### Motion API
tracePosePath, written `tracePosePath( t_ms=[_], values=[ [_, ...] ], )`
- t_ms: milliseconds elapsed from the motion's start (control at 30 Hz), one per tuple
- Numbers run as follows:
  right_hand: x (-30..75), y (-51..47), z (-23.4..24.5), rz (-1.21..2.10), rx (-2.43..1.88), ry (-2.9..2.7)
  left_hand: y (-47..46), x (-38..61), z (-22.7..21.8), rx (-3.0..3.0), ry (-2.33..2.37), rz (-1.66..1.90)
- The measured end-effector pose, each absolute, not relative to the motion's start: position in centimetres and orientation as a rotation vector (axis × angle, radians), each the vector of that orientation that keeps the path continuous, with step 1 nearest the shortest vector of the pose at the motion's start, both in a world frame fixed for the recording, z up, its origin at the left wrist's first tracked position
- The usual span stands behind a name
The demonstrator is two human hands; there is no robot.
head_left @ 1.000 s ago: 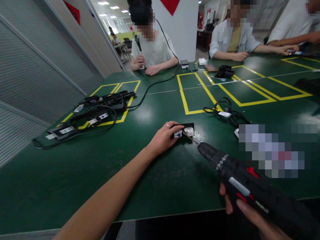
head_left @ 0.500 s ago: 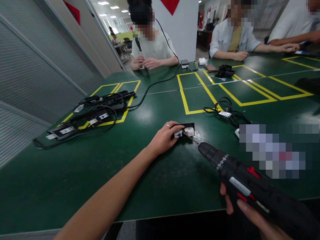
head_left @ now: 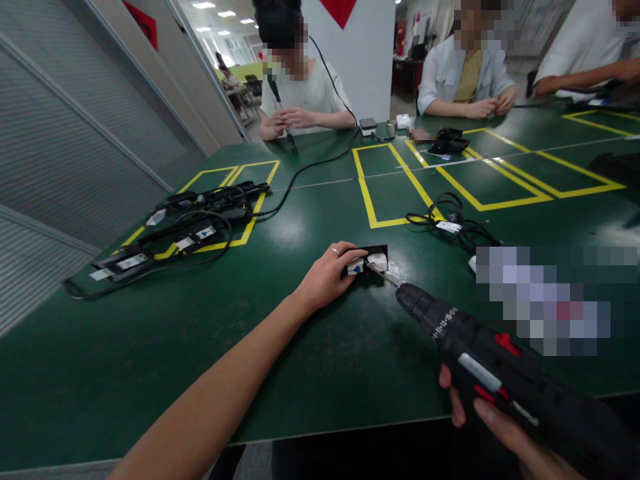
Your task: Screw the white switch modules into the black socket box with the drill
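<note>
My left hand (head_left: 327,275), with a ring on one finger, grips a small black box-like part (head_left: 379,252) with white labels, resting on the green table (head_left: 300,360). My right hand (head_left: 480,407) is wrapped around the handle of a black cordless drill (head_left: 480,353) with red buttons. A long thin bit runs from the drill's chuck to the labelled face of the black part, its tip at or very near the surface. Whether the tip sits in a screw is too small to tell.
Black adapters with cables (head_left: 200,227) lie at the left within yellow tape. A coiled black cable (head_left: 453,223) and a blurred-out object (head_left: 545,300) are right of centre. Across the table, a person (head_left: 305,87) holds a screwdriver-like tool; others sit at the right.
My hands, the drill and the black part stay almost still. Across the table, the person in the light-blue shirt has drawn an outstretched arm back, bringing both hands together.
</note>
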State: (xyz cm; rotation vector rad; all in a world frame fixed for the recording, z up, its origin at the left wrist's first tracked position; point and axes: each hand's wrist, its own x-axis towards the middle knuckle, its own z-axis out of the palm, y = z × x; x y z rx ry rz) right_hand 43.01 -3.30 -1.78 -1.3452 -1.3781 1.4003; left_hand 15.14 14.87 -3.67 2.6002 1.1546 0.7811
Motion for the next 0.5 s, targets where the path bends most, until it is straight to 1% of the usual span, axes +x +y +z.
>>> tracePosePath(
  t_ms=[500],
  values=[
    [42.76,-3.31,-1.48,1.379,-1.386,-1.345,14.92,15.13,-3.68,2.587,1.143,0.796]
  ],
)
